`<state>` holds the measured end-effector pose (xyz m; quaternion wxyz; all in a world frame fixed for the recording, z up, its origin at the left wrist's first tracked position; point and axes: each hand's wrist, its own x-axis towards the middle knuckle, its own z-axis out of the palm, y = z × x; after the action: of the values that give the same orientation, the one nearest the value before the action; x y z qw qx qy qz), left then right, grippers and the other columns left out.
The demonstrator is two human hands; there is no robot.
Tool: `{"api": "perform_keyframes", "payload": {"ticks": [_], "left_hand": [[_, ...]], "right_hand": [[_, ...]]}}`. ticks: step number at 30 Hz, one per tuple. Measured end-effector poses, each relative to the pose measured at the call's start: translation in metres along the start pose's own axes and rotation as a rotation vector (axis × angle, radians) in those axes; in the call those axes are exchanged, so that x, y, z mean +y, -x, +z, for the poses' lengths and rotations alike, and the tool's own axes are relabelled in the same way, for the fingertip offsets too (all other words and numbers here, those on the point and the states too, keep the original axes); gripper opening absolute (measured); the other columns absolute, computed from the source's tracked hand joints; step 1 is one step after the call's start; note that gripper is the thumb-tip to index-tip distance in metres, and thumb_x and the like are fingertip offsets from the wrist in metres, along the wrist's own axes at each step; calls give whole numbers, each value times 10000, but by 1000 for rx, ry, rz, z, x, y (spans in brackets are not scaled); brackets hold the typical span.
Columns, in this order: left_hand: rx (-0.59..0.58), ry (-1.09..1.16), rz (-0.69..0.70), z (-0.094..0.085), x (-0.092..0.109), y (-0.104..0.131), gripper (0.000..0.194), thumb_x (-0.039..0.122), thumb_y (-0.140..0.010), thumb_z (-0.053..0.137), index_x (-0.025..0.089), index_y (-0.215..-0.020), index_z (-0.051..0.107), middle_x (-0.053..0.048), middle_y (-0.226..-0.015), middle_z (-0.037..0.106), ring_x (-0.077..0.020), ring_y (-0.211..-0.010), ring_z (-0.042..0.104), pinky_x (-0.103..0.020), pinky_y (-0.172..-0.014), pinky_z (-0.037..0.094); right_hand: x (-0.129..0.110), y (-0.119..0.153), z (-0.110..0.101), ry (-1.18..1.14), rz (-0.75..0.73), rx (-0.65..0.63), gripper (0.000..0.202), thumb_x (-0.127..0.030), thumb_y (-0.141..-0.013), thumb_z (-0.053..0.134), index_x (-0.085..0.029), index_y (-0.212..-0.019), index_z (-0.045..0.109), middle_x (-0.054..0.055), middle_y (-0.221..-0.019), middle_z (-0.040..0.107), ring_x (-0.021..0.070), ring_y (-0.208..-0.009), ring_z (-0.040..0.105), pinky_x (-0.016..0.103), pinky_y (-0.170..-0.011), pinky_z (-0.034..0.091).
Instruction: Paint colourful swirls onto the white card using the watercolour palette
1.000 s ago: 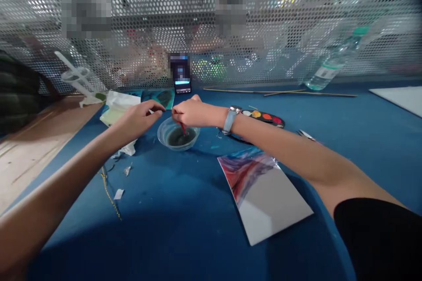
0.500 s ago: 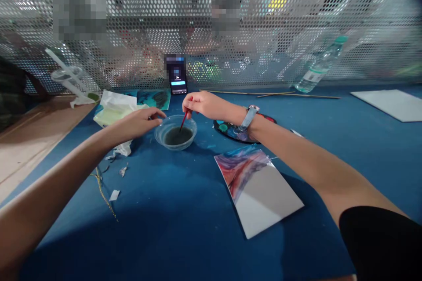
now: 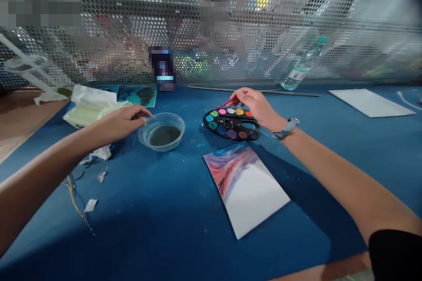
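Note:
My left hand [image 3: 127, 120] has its bent fingers and thumb at the left rim of a clear plastic bowl [image 3: 178, 129] of dark grey water. My right hand [image 3: 252, 103] pinches a thin red paintbrush [image 3: 224, 104] over the far side of a black paint palette [image 3: 226, 122]. The brush slants down left toward the green and pink wells; whether its tip touches paint is unclear. Several coloured paints fill the palette's wells. In front of it lies a white canvas [image 3: 255, 197], tilted, with red, purple and blue strokes over its upper left part.
A propped phone [image 3: 165, 70] and a water bottle [image 3: 300, 68] stand by the perforated metal screen [image 3: 132, 22]. Thin sticks [image 3: 290, 93] lie along the back, with a blank white board [image 3: 371, 102] at right. A tissue pack [image 3: 84, 112] and paper scraps [image 3: 90, 205] lie left.
My right hand has lifted the brush out of the bowl's water and moved right to the palette. My left hand stays at the bowl's rim. The whole view has shifted slightly.

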<state>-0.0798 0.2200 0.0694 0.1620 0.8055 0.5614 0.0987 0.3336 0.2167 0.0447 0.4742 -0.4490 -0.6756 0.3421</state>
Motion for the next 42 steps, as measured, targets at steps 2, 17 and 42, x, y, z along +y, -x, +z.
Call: {"api": "perform_keyframes", "payload": {"ticks": [2,17,42], "left_hand": [[3,-1,-11,0,0,0,297,395,-1042,629,151,-1211,652,-62,-1084,679,-201,-956,674,-414,-898,575],[-5,4,-28,1,-2,-2,277,371,-1044,619,156,-1217,643,-47,-1033,665,-187,-900,655,-381,-850,562],[33,17,-30,4,-5,-5,345,441,-1018,642,153,-1204,674,-71,-1121,705,-234,-1038,681,-455,-985,533]], "right_hand": [[7,2,4,24,33,-43,316,-507,-977,596,-212,-885,665,66,-897,780,199,-895,733,367,-939,544],[9,2,10,212,44,-93,307,-454,-1030,496,-211,-923,650,82,-954,793,215,-981,735,359,-968,500],[-3,4,20,345,-53,-78,309,-405,-1037,459,-212,-876,639,66,-925,763,214,-921,716,360,-946,492]]}}
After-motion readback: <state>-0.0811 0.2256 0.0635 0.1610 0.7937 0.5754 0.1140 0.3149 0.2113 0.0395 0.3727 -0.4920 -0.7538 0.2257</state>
